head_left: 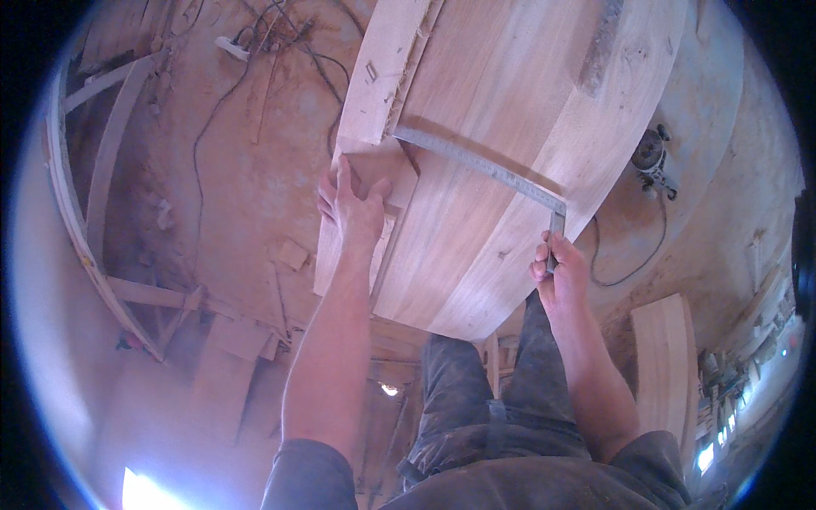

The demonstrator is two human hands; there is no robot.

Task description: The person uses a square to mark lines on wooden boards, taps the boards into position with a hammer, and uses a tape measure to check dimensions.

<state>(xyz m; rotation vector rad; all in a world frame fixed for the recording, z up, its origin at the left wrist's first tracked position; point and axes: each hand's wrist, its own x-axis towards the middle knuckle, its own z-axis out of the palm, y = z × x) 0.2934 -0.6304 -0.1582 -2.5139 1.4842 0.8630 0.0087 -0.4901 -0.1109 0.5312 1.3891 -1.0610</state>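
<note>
A large pale wooden panel [476,212], made of joined boards, lies in front of me. Across it runs the long metal blade of a carpenter's square [476,164]. My right hand [561,268] is closed around the square's short handle at the panel's right edge. The blade's far end reaches a narrower light board [387,76] along the panel's left side. My left hand [353,208] rests with its fingers spread on a small flat wood piece [387,170] just below that board. Some of its fingertips curl over the left edge, partly hidden.
On the dusty floor to the right sits a corded power tool [650,157]. A white power strip [231,48] and tangled cables lie at the upper left. Curved wooden frame parts [110,161] stand at the left; a curved plank stack [663,365] stands at the lower right.
</note>
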